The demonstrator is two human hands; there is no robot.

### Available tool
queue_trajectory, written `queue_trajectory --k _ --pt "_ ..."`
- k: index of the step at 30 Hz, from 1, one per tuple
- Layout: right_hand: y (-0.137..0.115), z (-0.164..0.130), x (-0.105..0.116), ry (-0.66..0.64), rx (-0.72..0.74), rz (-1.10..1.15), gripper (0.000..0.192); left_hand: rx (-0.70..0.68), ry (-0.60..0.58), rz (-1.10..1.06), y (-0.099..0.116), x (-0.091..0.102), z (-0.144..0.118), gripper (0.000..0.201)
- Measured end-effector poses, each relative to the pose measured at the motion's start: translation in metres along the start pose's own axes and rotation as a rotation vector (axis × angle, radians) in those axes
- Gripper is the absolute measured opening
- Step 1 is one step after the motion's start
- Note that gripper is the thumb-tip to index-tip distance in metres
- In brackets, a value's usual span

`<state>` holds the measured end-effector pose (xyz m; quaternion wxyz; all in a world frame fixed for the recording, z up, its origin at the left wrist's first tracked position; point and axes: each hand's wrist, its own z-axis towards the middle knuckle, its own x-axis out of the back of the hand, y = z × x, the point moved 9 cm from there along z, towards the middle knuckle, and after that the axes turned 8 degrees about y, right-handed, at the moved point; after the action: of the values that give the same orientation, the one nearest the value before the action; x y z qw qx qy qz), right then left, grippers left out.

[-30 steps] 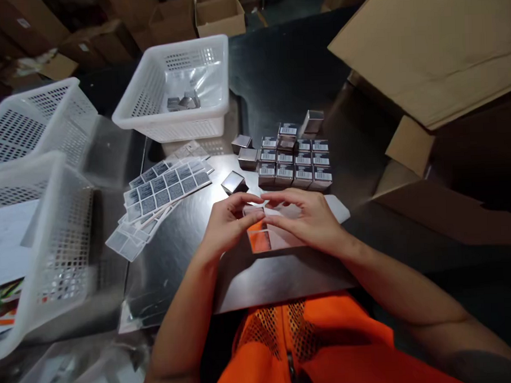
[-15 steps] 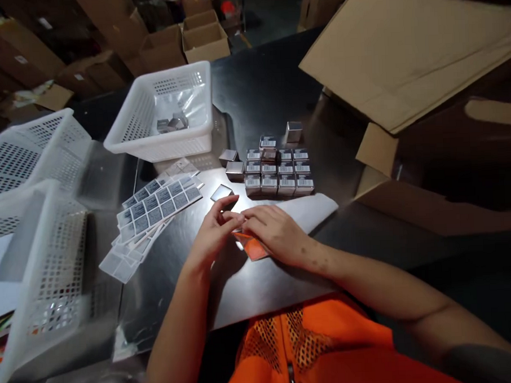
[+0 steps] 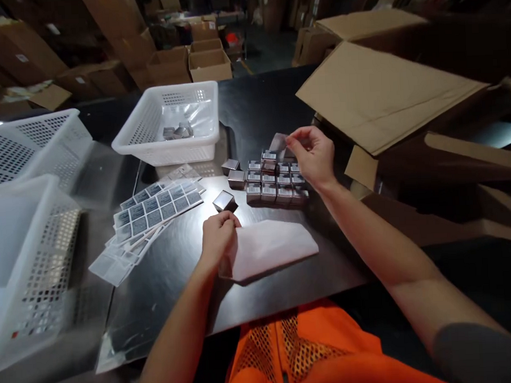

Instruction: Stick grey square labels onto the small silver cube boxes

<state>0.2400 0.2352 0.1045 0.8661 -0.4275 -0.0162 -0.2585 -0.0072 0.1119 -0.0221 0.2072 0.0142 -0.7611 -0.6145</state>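
On the metal desk, the white sheet now lies more in view near its front edge, since only one hand remains on it. Beyond it stands the block of barcoded boxes. The left hand grips the sheet's left end; the right hand has left the sheet and pinches a small grey piece behind the block, film or box I cannot tell. The work appears split between sheet and boxes.
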Motion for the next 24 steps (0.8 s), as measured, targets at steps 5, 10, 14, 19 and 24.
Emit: queue_trajectory --k 5,10,14,19,24 --pt "0.031 0.018 -0.025 -0.001 0.043 -0.231 0.037 -0.118 0.021 0.045 0.008 -0.004 -0.003 0.02" --pt "0.04 -0.002 -0.048 -0.348 0.044 -0.274 0.113 -0.151 -0.062 0.024 0.011 -0.015 -0.007 0.018" --pt "-0.006 -0.037 -0.032 -0.332 0.367 -0.023 0.088 -0.123 -0.044 -0.043 0.007 -0.014 -0.006 0.029" --pt "-0.052 -0.111 -0.008 -0.315 0.691 0.138 0.052 -0.13 -0.084 -0.205 0.013 -0.012 -0.006 0.083" --pt "-0.062 -0.128 0.008 -0.343 0.68 0.148 0.046 -0.184 -0.078 -0.152 0.021 -0.012 -0.013 0.06"
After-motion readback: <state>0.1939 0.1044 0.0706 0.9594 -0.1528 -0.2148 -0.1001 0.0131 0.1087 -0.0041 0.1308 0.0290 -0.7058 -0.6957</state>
